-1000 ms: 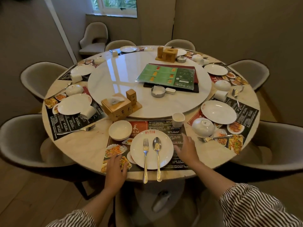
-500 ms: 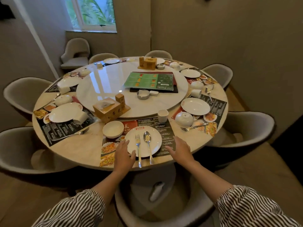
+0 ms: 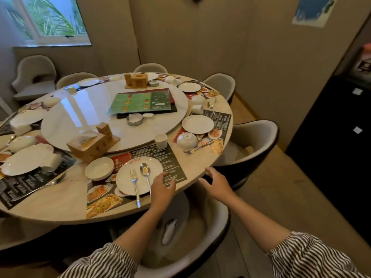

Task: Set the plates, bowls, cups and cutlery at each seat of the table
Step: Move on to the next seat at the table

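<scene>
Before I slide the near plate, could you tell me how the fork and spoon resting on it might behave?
The fork and spoon lie loose on the glossy plate, so they would probably slip. Both handles overhang the near rim, so a jolt might tip them off. The plate looks ceramic, likely fragile.

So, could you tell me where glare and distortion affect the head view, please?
Head view: window light glares off the turntable; wide-angle bending curves the walls and table edge; the left plates look smeared; the fork stays fairly sharp.
</scene>
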Demonstrator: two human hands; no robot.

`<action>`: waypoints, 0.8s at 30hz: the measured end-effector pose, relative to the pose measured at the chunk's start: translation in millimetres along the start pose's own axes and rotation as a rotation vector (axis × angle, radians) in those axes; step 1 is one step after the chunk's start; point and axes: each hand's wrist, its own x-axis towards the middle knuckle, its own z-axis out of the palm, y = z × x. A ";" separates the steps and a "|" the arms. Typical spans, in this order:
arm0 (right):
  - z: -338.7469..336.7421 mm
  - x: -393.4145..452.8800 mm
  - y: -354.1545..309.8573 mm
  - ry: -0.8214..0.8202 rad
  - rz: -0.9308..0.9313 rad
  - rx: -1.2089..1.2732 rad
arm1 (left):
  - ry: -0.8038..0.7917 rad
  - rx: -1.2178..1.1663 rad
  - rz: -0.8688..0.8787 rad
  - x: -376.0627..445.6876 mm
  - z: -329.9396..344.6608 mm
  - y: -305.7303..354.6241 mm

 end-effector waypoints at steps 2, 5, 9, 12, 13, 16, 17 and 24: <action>-17.3 7.9 13.0 0.009 0.015 0.048 | -0.031 -0.002 -0.016 2.3 20.9 8.6; -45.5 26.5 35.7 0.000 0.037 0.098 | -0.077 0.006 -0.030 13.1 54.7 24.0; -87.6 59.4 72.7 -0.087 0.034 0.113 | -0.132 -0.058 -0.125 33.8 105.1 46.1; -122.7 88.6 100.2 -0.170 -0.001 0.077 | -0.081 -0.113 -0.218 44.0 151.6 66.6; -134.1 98.8 108.1 -0.191 -0.015 0.062 | -0.054 -0.126 -0.258 46.6 167.3 74.9; -165.5 132.3 128.7 -0.248 -0.064 0.019 | -0.002 -0.218 -0.385 57.5 211.4 95.9; -174.8 143.8 134.4 -0.262 -0.079 0.005 | 0.015 -0.259 -0.420 61.7 224.7 101.4; -200.3 206.7 161.3 -0.368 -0.138 -0.015 | 0.170 -0.551 -0.613 82.6 274.9 127.4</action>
